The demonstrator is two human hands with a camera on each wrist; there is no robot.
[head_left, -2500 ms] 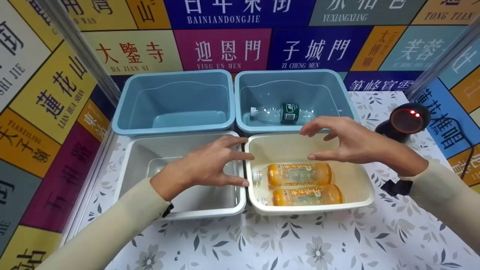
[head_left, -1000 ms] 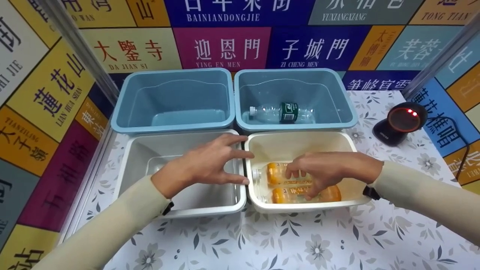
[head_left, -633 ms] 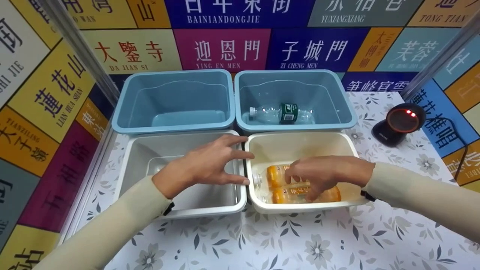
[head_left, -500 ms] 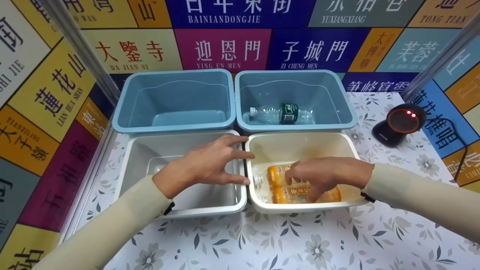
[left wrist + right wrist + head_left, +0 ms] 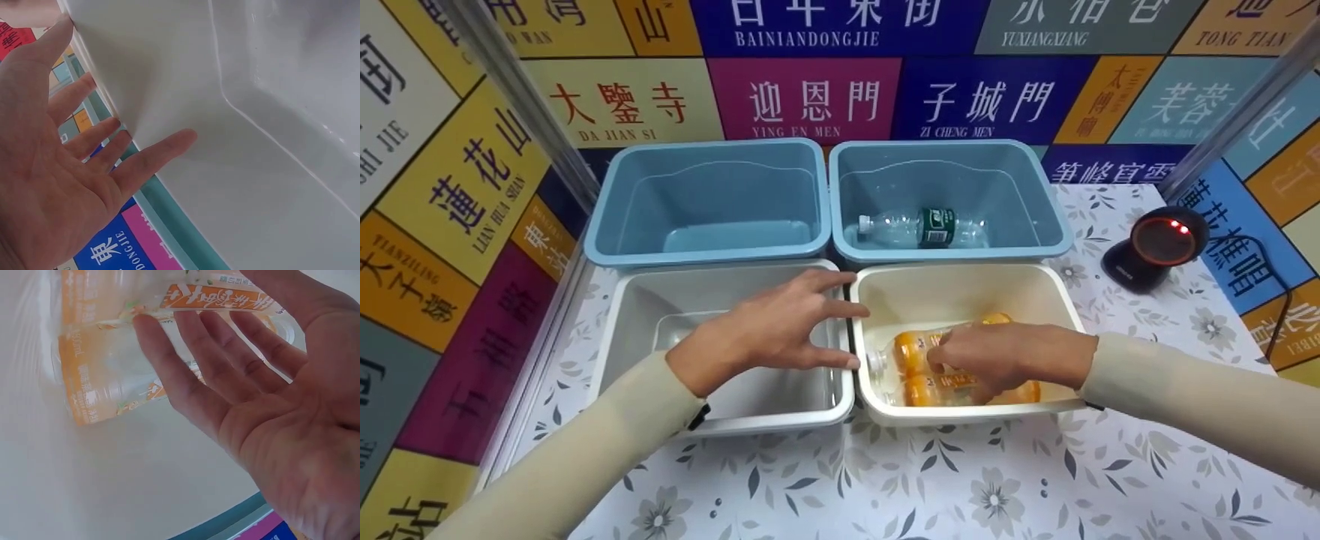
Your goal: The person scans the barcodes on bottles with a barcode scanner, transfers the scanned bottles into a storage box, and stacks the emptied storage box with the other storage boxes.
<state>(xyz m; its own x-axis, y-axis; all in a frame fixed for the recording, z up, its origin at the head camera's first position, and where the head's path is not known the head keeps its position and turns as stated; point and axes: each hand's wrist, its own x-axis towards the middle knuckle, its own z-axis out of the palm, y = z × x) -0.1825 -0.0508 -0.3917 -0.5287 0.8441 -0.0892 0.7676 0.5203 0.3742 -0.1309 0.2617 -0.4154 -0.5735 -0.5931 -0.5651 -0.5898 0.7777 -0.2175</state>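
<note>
My left hand [image 5: 769, 330] hovers with spread fingers over the right rim of the grey-white bin [image 5: 660, 337]; in the left wrist view its fingers [image 5: 163, 152] show against the bin's inner wall. My right hand [image 5: 1005, 360] reaches down into the cream bin [image 5: 960, 292], over two clear plastic bottles with orange labels. Its index finger comes down between the near bottle [image 5: 922, 391] and the far bottle [image 5: 911, 352], and the thumb is on the near bottle's front side. In the right wrist view the fingers [image 5: 208, 360] are loosely bent against the bottles. The far bottle lies slanted.
Behind stand two blue bins: the left blue bin [image 5: 705, 180] and the right blue bin [image 5: 945, 169]. A clear bottle with a green label [image 5: 936, 226] lies in the right one. A black scanner [image 5: 1155, 247] with red lights stands on the floral-patterned tabletop [image 5: 922, 480] at right.
My right hand has come down from above the cream bin to the orange-labelled bottles. The far bottle has turned, its right end swinging toward the back. My left hand has stayed in place.
</note>
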